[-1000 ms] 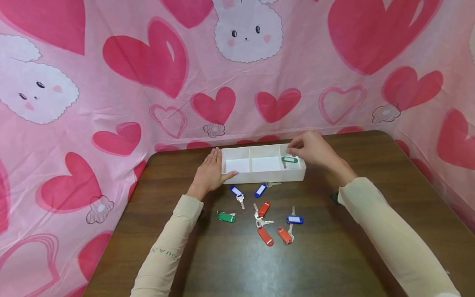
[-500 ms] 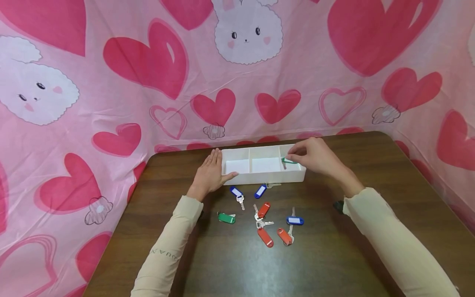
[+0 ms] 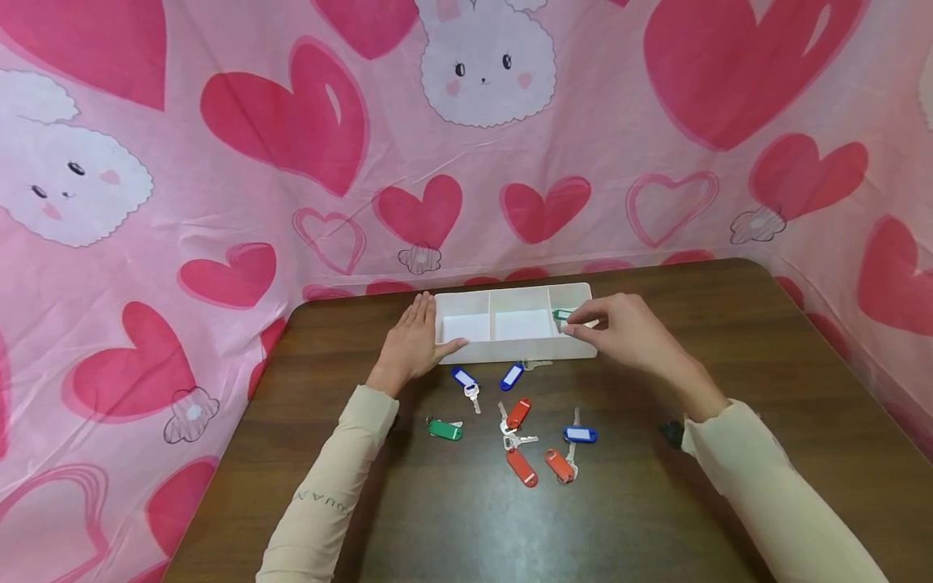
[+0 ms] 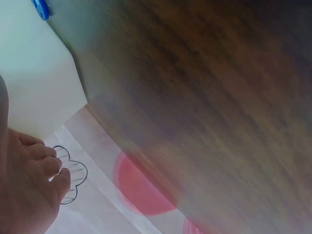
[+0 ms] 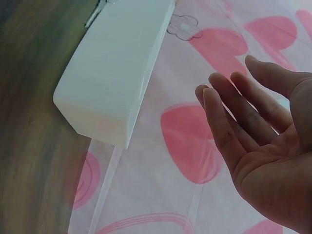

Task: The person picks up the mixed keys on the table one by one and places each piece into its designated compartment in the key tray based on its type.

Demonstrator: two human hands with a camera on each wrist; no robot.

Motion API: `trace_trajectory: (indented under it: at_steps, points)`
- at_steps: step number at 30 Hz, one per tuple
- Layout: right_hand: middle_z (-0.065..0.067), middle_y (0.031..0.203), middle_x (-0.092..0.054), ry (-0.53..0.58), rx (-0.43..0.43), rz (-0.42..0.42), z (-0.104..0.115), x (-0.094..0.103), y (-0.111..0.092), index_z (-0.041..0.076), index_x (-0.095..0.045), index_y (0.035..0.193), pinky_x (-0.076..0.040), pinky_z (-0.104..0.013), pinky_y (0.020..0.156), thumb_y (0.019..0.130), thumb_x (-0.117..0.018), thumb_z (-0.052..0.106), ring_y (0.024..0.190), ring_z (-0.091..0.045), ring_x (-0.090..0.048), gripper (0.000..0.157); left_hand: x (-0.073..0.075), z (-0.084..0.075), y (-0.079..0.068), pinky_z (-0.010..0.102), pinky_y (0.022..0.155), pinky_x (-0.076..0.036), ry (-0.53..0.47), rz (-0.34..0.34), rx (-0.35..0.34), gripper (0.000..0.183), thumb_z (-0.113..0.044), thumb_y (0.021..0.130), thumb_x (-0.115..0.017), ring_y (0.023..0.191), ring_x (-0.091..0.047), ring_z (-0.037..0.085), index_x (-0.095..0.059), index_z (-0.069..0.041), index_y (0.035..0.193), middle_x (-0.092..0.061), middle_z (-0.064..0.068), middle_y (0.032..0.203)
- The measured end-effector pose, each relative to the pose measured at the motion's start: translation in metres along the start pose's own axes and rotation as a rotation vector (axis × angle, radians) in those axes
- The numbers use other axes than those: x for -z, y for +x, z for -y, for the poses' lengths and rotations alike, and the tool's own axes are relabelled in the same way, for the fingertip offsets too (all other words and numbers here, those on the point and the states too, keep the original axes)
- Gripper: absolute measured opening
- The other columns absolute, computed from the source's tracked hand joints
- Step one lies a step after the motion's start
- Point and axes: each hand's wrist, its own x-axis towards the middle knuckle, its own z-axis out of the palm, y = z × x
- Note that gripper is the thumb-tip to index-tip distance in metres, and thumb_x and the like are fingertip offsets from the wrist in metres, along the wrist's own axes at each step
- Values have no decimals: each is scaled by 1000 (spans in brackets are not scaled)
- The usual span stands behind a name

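A white three-compartment tray point(image 3: 517, 351) stands near the table's back edge. My left hand point(image 3: 414, 340) lies against its left end, fingers straight, with the thumb over the front wall. A key with a green tag point(image 3: 562, 314) lies in the right compartment, partly hidden by my right hand point(image 3: 625, 325). That hand hovers at the tray's right end. In the right wrist view its fingers point(image 5: 226, 126) are loosely bent, the thumb stands apart, and nothing is between them. The left wrist view shows curled-looking fingertips point(image 4: 46, 161) beside the tray's wall.
In front of the tray lie several tagged keys: a blue tag point(image 3: 512, 376), another blue tag point(image 3: 464, 376), a third blue tag point(image 3: 579, 435), a green tag point(image 3: 445, 429), and red tags point(image 3: 521, 468). A pink heart-patterned cloth point(image 3: 466, 146) hangs behind the table point(image 3: 466, 526).
My right hand has come down and toward me over the tray's right end, and its fingers have left the green-tagged key in the right compartment. My left hand has stayed in place.
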Motion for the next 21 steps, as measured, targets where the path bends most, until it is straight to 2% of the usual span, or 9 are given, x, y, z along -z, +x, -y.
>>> trace_trajectory:
  at_steps: [5, 17, 21]
  points:
    - [-11, 114, -80, -1, 6, 4, 2, -6, -11, 10, -80, 119, -59, -29, 75, 95, -78, 22, 96, -26, -70, 26, 0, 2, -1, 44, 134, -20, -6, -10, -7, 113, -83, 95, -40, 166, -15, 33, -14, 0, 167, -17, 18, 176]
    - [-8, 113, -80, 19, 29, 56, -4, -17, -33, 13, -79, 119, -63, -27, 77, 94, -80, 22, 96, -22, -74, 27, -1, 0, 0, 44, 134, -22, 0, -19, -1, 112, -82, 95, -40, 165, -17, 33, -16, 0, 167, -19, 18, 176]
    - [-7, 114, -79, 23, 58, 63, -6, -24, -38, 13, -78, 121, -66, -32, 81, 93, -81, 22, 98, -22, -75, 29, 0, 1, 0, 44, 134, -22, 1, -22, -2, 112, -82, 95, -41, 165, -17, 34, -17, 0, 167, -19, 18, 176]
